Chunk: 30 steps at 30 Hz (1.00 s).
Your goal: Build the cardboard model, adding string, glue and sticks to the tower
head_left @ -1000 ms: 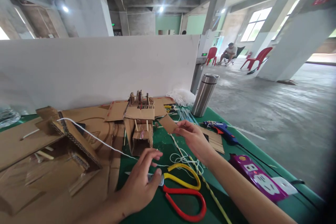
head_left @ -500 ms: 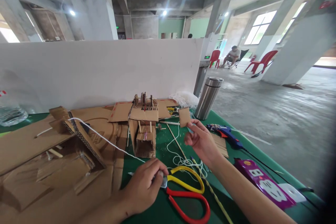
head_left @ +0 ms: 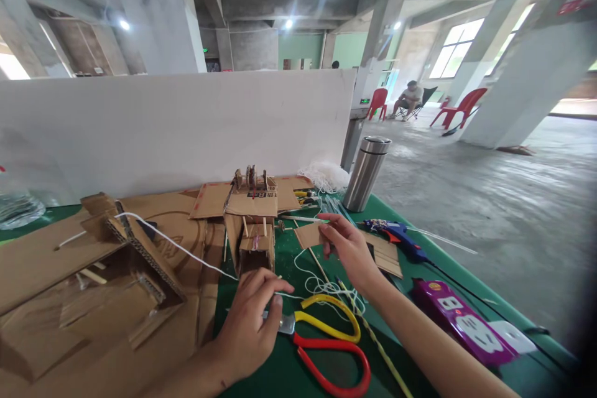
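Observation:
My right hand (head_left: 349,249) holds a small square of brown cardboard (head_left: 308,236) low over the green table (head_left: 289,373), to the right of a little cardboard model (head_left: 254,224). My left hand (head_left: 249,323) rests on the blades of the scissors (head_left: 321,339) with one yellow and one red handle, its fingers curled over them. A white string (head_left: 181,250) runs from the folded corrugated cardboard piece (head_left: 135,255) on the left to a loose tangle (head_left: 326,286) under my right wrist.
Flat cardboard sheets (head_left: 41,261) cover the left of the table. A steel flask (head_left: 366,173), a blue glue gun (head_left: 396,236) and a purple power strip (head_left: 459,323) stand along the right edge. A white board (head_left: 177,124) backs the table. A person (head_left: 410,96) sits far off by red chairs.
My right hand lowered the cardboard square from an upright hold down toward the table. My left hand shifted slightly on the scissor blades.

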Each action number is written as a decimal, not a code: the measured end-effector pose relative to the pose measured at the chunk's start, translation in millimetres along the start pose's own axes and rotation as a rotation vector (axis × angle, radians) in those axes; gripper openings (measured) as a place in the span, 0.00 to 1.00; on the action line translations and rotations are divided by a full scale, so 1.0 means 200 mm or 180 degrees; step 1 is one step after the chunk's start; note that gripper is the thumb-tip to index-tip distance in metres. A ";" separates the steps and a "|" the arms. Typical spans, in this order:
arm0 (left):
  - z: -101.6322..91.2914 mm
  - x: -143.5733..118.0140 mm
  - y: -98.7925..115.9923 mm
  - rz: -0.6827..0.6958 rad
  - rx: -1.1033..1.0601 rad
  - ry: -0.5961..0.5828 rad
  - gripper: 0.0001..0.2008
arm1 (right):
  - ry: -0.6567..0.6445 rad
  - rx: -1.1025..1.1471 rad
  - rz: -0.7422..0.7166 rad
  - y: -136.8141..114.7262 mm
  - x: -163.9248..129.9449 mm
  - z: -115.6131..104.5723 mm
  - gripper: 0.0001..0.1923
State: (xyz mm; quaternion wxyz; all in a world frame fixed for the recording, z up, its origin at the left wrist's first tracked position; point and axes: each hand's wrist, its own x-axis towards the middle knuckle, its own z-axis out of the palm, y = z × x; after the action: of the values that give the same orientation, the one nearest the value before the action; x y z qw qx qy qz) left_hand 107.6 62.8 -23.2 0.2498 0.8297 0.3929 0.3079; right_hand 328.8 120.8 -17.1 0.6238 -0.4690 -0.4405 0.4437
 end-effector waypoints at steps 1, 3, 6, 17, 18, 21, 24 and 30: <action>0.00 0.00 -0.01 -0.0047 0.0003 0.0093 0.13 | 0.0084 -0.0165 -0.0102 0.01 0.00 0.00 0.22; 0.01 0.00 -0.02 -0.0181 -0.0053 0.0263 0.13 | 0.0213 -0.0489 -0.0294 0.02 0.00 0.00 0.21; 0.03 0.01 -0.04 -0.0414 -0.0119 0.0568 0.16 | 0.0262 -0.0910 -0.0507 0.03 -0.01 0.00 0.15; 0.02 0.06 -0.11 -0.1206 -0.0714 0.1274 0.18 | -0.0259 -0.1508 -0.0326 0.09 0.00 -0.02 0.13; 0.00 0.07 -0.12 -0.1226 -0.0779 0.1349 0.18 | -0.0353 -0.1496 -0.0285 0.09 0.00 -0.02 0.12; -0.03 0.11 -0.17 -0.1349 -0.1072 0.1614 0.17 | -0.0644 -0.1396 -0.0192 0.09 0.01 -0.02 0.07; -0.07 0.14 -0.21 -0.1453 -0.1296 0.1711 0.15 | -0.0906 -0.1261 -0.0157 0.10 0.02 -0.02 0.07; -0.08 0.15 -0.25 -0.1509 -0.1540 0.1770 0.13 | -0.1353 -0.1089 -0.0076 0.13 0.01 -0.01 0.10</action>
State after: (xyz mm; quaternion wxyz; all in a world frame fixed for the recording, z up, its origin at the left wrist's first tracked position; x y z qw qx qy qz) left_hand 86.4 117.6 -34.9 0.3854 0.5198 0.5414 0.5368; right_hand 328.0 127.0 -42.7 0.4342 -0.4587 -0.6356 0.4439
